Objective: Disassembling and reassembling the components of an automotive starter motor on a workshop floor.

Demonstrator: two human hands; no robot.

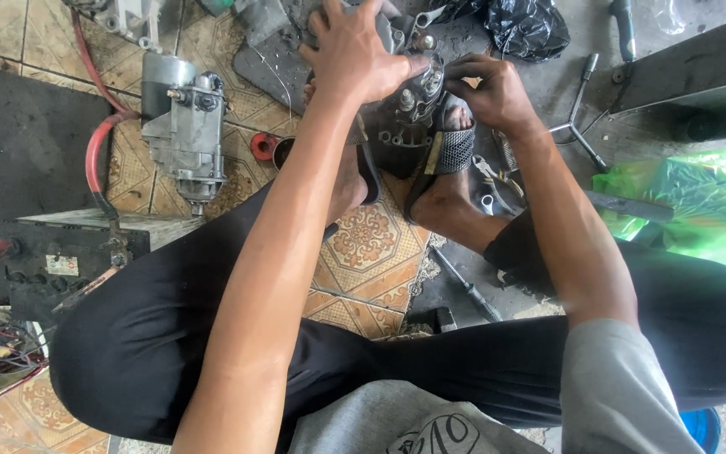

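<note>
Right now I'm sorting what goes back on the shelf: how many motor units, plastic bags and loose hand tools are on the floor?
Motor units: 2, the silver starter motor and the dark unit under both hands
Plastic bags: 2, black bag, green bag
Hand tools: 3, screwdriver, cross wrench, pliers
Total: 7

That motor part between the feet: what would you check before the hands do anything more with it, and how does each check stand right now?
1. Left hand steadying the motor part: ok, it lies flat on top.
2. Right hand at the part: ok, fingertips touch its right side.
3. Feet bracing the part: ok, the right sandal presses against it.
4. Tool in either hand: cannot tell, fingers hide it.
5. Tools within reach: ok, a screwdriver lies on the floor.
6. Second motor out of the way: ok, it lies apart at the left.
</note>
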